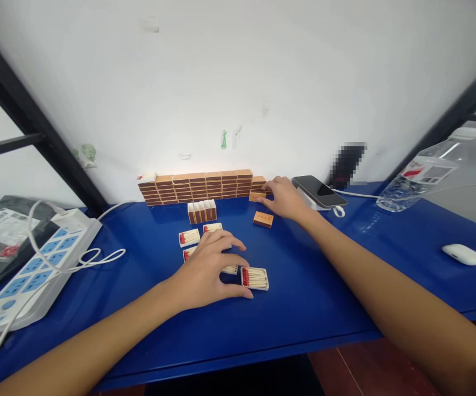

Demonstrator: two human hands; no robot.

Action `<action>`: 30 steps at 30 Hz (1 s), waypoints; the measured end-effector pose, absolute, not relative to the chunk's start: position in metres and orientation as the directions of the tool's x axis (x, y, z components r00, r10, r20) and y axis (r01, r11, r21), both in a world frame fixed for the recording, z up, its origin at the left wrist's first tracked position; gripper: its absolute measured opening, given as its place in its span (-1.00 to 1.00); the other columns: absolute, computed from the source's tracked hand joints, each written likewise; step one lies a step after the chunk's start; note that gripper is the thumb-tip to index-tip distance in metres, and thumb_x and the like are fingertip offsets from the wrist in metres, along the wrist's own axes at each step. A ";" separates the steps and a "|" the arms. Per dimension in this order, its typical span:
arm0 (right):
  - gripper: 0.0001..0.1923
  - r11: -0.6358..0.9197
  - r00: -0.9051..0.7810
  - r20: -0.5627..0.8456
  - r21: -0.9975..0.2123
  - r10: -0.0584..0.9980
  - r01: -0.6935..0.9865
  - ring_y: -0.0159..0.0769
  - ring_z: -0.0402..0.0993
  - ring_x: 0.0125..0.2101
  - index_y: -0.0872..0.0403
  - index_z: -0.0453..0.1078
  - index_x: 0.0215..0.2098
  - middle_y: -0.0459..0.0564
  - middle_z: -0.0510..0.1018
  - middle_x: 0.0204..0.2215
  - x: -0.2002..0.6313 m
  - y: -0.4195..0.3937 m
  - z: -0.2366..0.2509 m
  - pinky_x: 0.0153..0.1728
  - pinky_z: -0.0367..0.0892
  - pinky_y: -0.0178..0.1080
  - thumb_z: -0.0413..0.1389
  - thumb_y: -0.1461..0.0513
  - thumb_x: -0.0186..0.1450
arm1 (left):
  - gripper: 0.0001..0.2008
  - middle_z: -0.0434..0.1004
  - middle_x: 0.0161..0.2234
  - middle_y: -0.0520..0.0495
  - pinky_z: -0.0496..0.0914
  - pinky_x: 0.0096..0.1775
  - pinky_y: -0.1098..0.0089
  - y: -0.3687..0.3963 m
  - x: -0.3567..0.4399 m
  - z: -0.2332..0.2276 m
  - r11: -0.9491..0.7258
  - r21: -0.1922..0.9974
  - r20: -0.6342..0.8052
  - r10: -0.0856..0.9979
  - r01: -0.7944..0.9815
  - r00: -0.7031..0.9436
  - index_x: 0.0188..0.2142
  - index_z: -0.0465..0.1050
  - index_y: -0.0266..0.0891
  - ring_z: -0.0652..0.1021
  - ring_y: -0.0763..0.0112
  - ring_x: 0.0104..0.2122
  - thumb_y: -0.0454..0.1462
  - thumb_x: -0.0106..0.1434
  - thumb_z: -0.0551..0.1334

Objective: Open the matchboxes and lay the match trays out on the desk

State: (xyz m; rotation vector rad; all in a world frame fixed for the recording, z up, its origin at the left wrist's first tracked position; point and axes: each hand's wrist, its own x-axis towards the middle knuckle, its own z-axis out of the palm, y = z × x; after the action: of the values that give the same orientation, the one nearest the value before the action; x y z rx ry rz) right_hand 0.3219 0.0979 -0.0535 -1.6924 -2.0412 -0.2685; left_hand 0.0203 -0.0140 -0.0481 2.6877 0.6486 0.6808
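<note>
Matchbox under right hand (against stacked boxes).

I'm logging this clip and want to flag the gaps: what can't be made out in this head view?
- Head view: a pixelated patch on the wall hides whatever is behind it.
- The left hand covers part of the open match trays, so their count is unclear.
- The right hand hides the end of the matchbox stack.
- Print on the matchbox is too small to read.
- The bottle is blurred near the frame edge.
</note>
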 end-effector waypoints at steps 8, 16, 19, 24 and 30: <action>-0.75 0.274 -0.134 0.277 -0.567 0.951 0.776 -0.17 0.50 -0.34 0.08 0.50 -0.27 0.05 0.60 -0.37 0.316 0.078 -0.023 -0.24 0.42 -0.09 0.24 0.05 0.33 | -0.42 0.61 0.07 -0.16 0.37 0.18 -0.01 0.001 0.014 -0.043 -0.892 0.269 0.565 0.451 0.363 0.690 0.14 0.53 -0.11 0.52 0.07 0.11 0.07 0.21 0.46; -0.48 0.247 -0.372 0.147 -0.939 0.917 0.237 -0.31 0.50 -0.40 0.04 0.43 -0.07 0.01 0.65 -0.30 0.254 0.032 -0.012 -0.42 0.41 -0.24 0.41 -0.07 0.18 | -0.50 0.66 -0.01 -0.20 0.47 0.00 0.08 0.034 -0.009 -0.035 -0.841 0.026 0.704 0.399 0.541 0.588 0.16 0.50 -0.18 0.58 0.08 -0.06 -0.02 0.32 0.40; -0.45 0.214 -0.322 0.157 -0.965 0.934 0.152 -0.38 0.44 -0.47 0.03 0.36 -0.15 -0.05 0.64 -0.35 0.242 0.026 -0.018 -0.50 0.32 -0.31 0.47 -0.06 0.11 | -0.61 0.68 -0.07 -0.18 0.48 -0.04 0.11 0.033 -0.008 -0.036 -0.846 0.008 0.722 0.373 0.533 0.582 0.06 0.54 -0.20 0.58 0.11 -0.10 -0.07 0.34 0.39; -0.51 0.240 -0.282 0.191 -0.959 0.940 0.151 -0.38 0.44 -0.43 0.05 0.40 -0.28 -0.09 0.58 -0.41 0.230 0.018 -0.018 -0.46 0.33 -0.30 0.46 -0.07 0.11 | -0.66 0.69 -0.12 -0.14 0.49 -0.07 0.13 0.029 -0.005 -0.035 -0.845 0.031 0.746 0.375 0.534 0.551 0.03 0.56 -0.19 0.58 0.16 -0.16 -0.10 0.34 0.39; -0.56 0.295 -0.303 0.230 -0.936 0.925 0.192 -0.37 0.40 -0.44 0.04 0.42 -0.26 -0.08 0.55 -0.36 0.223 0.013 -0.022 -0.44 0.35 -0.26 0.40 -0.08 0.19 | -0.71 0.69 -0.13 -0.16 0.51 -0.12 0.16 0.031 -0.007 -0.035 -0.848 0.061 0.766 0.378 0.526 0.521 0.02 0.58 -0.21 0.60 0.18 -0.17 -0.17 0.36 0.37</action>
State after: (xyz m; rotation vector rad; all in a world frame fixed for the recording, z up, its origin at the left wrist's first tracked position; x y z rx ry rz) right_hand 0.2226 0.0126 -0.0224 -1.0219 -1.7071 1.0761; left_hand -0.0073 0.0314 -0.0353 2.8922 0.8681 1.3817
